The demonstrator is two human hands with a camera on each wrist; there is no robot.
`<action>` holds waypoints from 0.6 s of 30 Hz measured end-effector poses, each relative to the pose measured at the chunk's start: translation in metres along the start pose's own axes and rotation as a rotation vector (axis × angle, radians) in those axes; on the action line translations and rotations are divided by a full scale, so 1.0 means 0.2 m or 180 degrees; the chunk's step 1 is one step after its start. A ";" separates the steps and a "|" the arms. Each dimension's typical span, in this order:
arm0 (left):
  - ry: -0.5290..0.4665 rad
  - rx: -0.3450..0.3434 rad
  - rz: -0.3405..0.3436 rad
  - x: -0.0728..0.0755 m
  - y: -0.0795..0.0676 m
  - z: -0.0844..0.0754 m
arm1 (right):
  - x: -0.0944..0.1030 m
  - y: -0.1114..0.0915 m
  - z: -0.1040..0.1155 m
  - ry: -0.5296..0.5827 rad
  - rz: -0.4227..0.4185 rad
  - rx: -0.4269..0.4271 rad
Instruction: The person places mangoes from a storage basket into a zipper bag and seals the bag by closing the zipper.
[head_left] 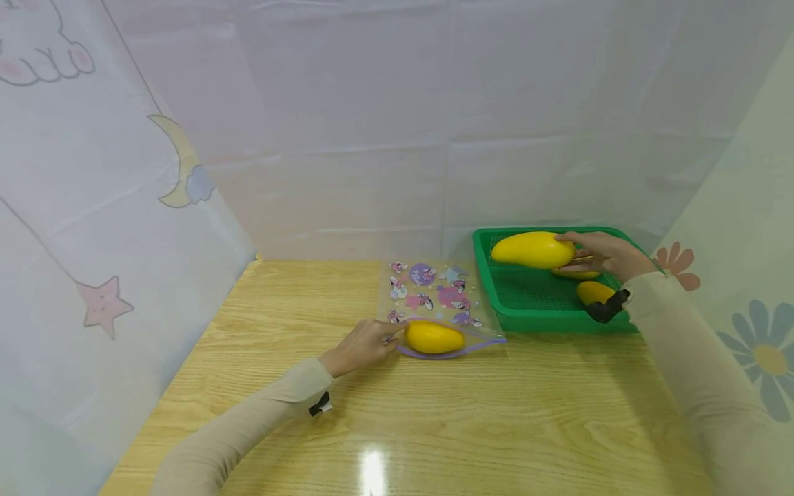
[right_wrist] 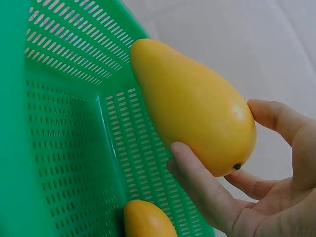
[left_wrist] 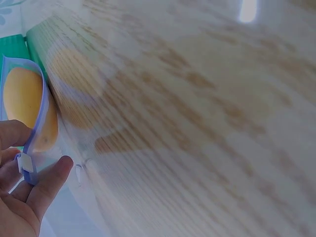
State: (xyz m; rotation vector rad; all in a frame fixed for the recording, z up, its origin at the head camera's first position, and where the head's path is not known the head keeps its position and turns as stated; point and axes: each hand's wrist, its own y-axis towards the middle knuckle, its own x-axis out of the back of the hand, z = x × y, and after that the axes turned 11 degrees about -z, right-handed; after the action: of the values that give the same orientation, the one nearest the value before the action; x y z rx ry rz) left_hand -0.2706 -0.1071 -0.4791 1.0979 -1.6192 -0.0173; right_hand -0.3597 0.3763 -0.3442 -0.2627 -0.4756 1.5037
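Note:
Fingers and thumb of my right hand (head_left: 608,255) grip the rounded end of a large yellow mango (head_left: 533,250). Over the green basket (head_left: 558,321) this mango is held, its narrow tip pointing left; its dark stem end shows in the right wrist view. With my left hand (head_left: 366,344) I pinch the left corner of a clear zip bag (head_left: 412,288) with printed cartoon figures. At that corner the left wrist view shows a white slider (left_wrist: 24,163) between the fingers. One mango (head_left: 434,337) lies inside the bag, by its parted purple-edged mouth.
In the basket's right part lie more mangoes (head_left: 595,292), one partly hidden by the right hand and wrist. The bag lies flat on the wooden table (head_left: 446,413), left of the basket. A pale curtain (head_left: 347,172) hangs behind the table.

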 end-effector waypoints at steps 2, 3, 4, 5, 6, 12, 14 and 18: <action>0.0010 -0.0006 -0.0011 0.00 0.00 0.00 | 0.00 0.00 0.00 0.0000 0.0022 0.0001; 0.0006 -0.0012 -0.0025 -0.01 0.00 0.00 | 0.01 -0.01 0.00 0.0036 0.0023 -0.0005; 0.0004 -0.0017 -0.0036 -0.01 0.00 0.00 | 0.01 -0.01 0.00 0.0044 0.0032 0.0004; 0.0003 -0.0012 -0.0041 -0.01 0.00 0.00 | 0.01 -0.02 0.00 0.0038 0.0038 0.0026; -0.0009 -0.0011 -0.0056 -0.01 0.00 0.00 | 0.02 -0.02 -0.01 0.0036 0.0051 0.0058; -0.0017 -0.0089 -0.0140 -0.02 0.00 0.00 | 0.03 -0.07 -0.01 -0.0105 0.0067 0.0247; 0.0015 -0.0116 -0.0158 -0.02 0.00 0.01 | 0.02 -0.08 0.00 -0.0006 0.0077 0.0179; 0.0049 -0.0154 -0.0192 -0.01 0.00 0.00 | 0.03 -0.09 0.00 0.0012 0.0122 0.0185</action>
State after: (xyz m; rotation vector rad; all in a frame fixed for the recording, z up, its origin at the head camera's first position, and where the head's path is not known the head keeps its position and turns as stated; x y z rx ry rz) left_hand -0.2710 -0.1060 -0.4810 1.1068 -1.5639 -0.0873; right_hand -0.3439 0.3802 -0.3358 -0.2302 -0.4254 1.5518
